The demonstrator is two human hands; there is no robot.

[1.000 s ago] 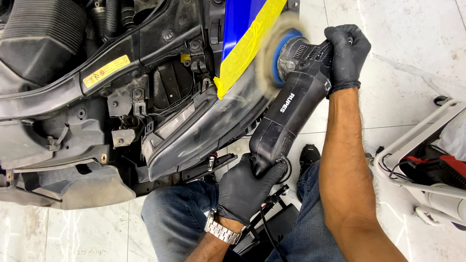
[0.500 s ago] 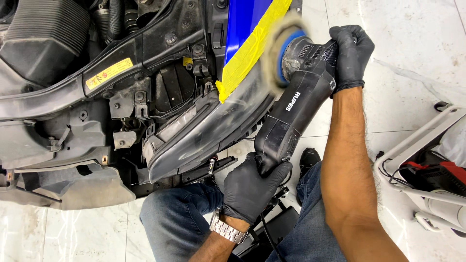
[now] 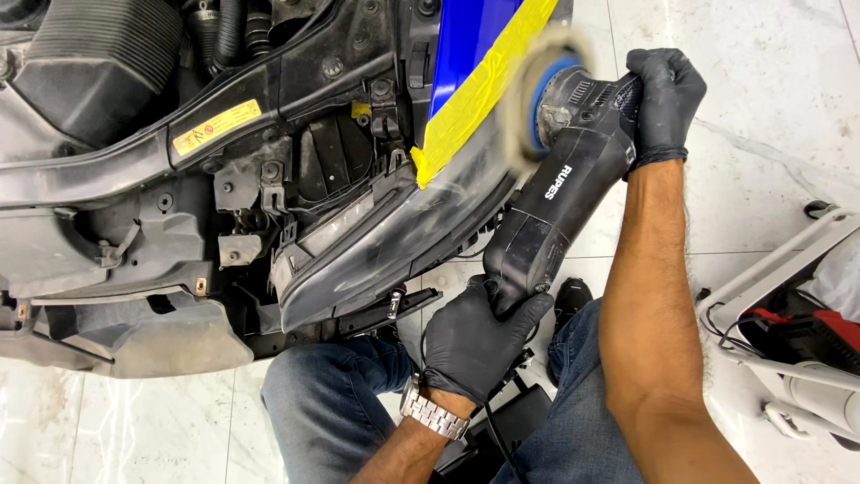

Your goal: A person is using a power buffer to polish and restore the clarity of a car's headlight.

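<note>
The polisher [image 3: 560, 211] lies across the upper right of the headlight [image 3: 394, 242], its pad [image 3: 528, 108] blurred with spin and pressed against the lens edge just below the yellow tape [image 3: 484, 85] that masks the blue panel [image 3: 466, 27]. The right hand [image 3: 663, 99], gloved in black, is closed over the head of the tool; the left hand [image 3: 470, 345], also gloved and with a metal watch [image 3: 433, 412] at the wrist, is wrapped around the rear grip, where the cord [image 3: 497, 439] drops away between the knees. To do this well, I judge the pad should sit flat on the lens rather than ride on its edge, with light, even pressure from the right hand and slow overlapping strokes, keeping off the tape and the black trim. Around the lamp the front end is stripped, showing the black carrier [image 3: 224, 116] and the air box [image 3: 90, 72]. A white cart [image 3: 779, 269] stands to the right on the marble floor [image 3: 770, 54].
</note>
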